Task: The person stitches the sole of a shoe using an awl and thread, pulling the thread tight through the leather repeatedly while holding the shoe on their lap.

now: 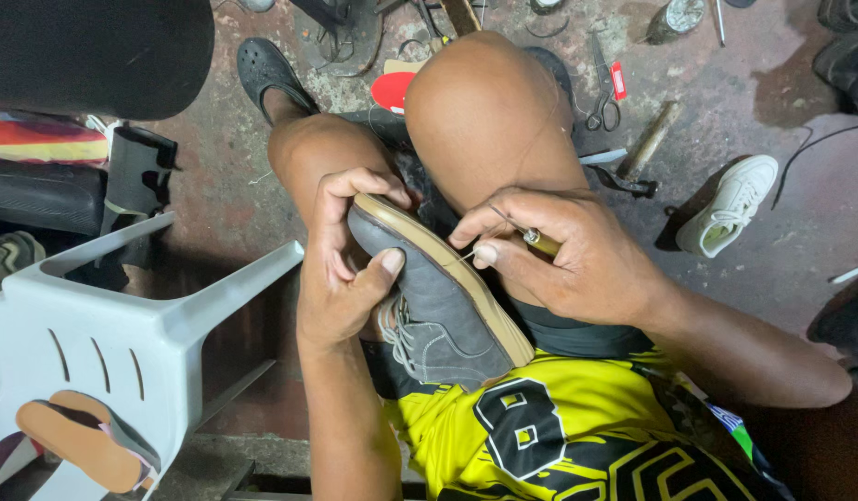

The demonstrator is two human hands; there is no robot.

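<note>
A thin awl with a brass-coloured ferrule (541, 242) is pinched in the right hand (568, 255), whose fingers are curled closed around the tool while the thumb tip is pressed against the sole edge; the wrist is bent inward and the forearm runs back toward the lower right. A pale thread (466, 254) is seen stretched between that thumb and the sole. The grey lace-up shoe (438, 297) is clamped in the left hand (341, 278), fingers wrapped over the toe end and the thumb laid flat on the grey upper, the forearm rising from below. The shoe is held tilted on the lap, its tan sole (452, 269) turned up, between the bare knees. Beyond the knees, scissors (603, 102), a hammer (647, 144) and a white sneaker (730, 204) lie on the concrete floor (781, 250). A white plastic chair (104, 334) stands at the left, with a loose tan sole (81, 445) resting on it.
</note>
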